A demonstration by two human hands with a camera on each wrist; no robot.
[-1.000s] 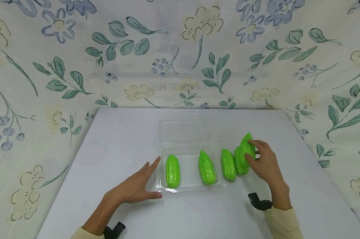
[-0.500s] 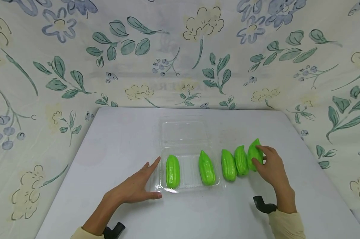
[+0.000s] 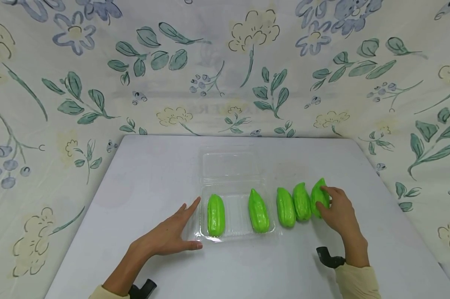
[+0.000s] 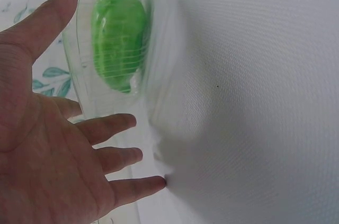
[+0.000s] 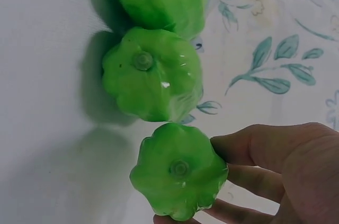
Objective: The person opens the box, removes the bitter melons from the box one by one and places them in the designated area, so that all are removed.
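My right hand (image 3: 338, 211) pinches a shiny green ribbed gourd (image 3: 319, 197) with a pointed tip between thumb and fingers; its round stem end shows in the right wrist view, where this gourd (image 5: 179, 171) sits slightly farther off the table than its neighbour (image 5: 151, 75). Two like gourds (image 3: 285, 207) (image 3: 302, 201) lie side by side just left of it. A clear plastic clamshell box (image 3: 236, 237) stands with its lid laid back, one gourd (image 3: 216, 215) at its left side and another (image 3: 259, 211) at its right. Beside the box's left edge, my left hand (image 3: 169, 234) has its fingers spread.
The white table (image 3: 143, 166) reaches back to a flowered cloth (image 3: 210, 62) that hangs behind and at the sides. The box's transparent lid (image 3: 230, 164) lies flat on the far side. Black wrist mounts (image 3: 331, 258) sit on both forearms.
My right hand has carried its gourd right and nearer, from against the neighbouring gourd to a place just right of it, and then lowered it slightly. My left hand has stayed in place.
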